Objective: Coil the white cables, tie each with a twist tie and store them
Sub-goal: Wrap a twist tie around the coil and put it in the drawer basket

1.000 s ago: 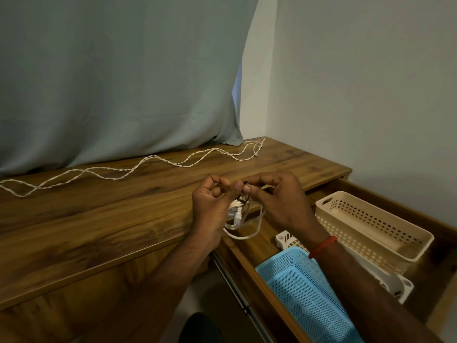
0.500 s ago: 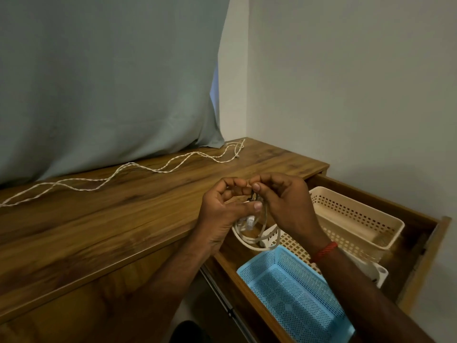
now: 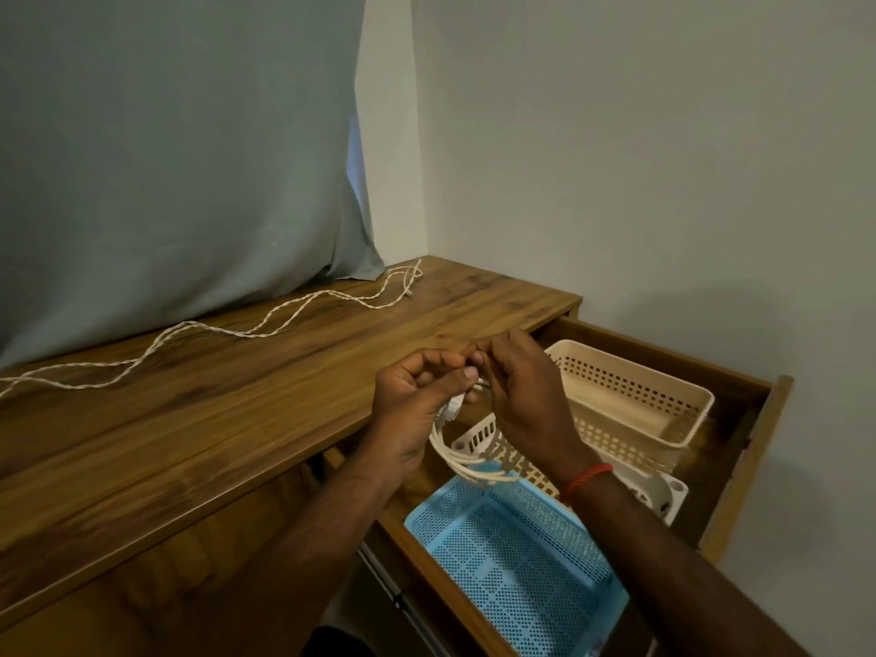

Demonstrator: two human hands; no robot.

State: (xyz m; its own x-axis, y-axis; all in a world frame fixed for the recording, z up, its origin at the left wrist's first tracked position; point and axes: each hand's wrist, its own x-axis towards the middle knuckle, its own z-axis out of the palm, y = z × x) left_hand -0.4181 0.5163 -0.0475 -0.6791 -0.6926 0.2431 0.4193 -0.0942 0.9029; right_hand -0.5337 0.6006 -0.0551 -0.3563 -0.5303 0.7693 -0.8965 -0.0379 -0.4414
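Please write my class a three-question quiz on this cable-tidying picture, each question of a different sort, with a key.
1. Where does the uncoiled cable lie? A on the desktop; B on a chair; C on the floor.
2. True or false: the coiled cable also lies flat on the desktop.
3. Fill in: the left hand and right hand hold the coiled cable above the open ____.
Key: 1 A; 2 false; 3 drawer.

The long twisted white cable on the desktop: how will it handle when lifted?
Probably floppy: the twisted cable lies in loose waves across the desktop, so it should sag and trail. Likely light, being thin.
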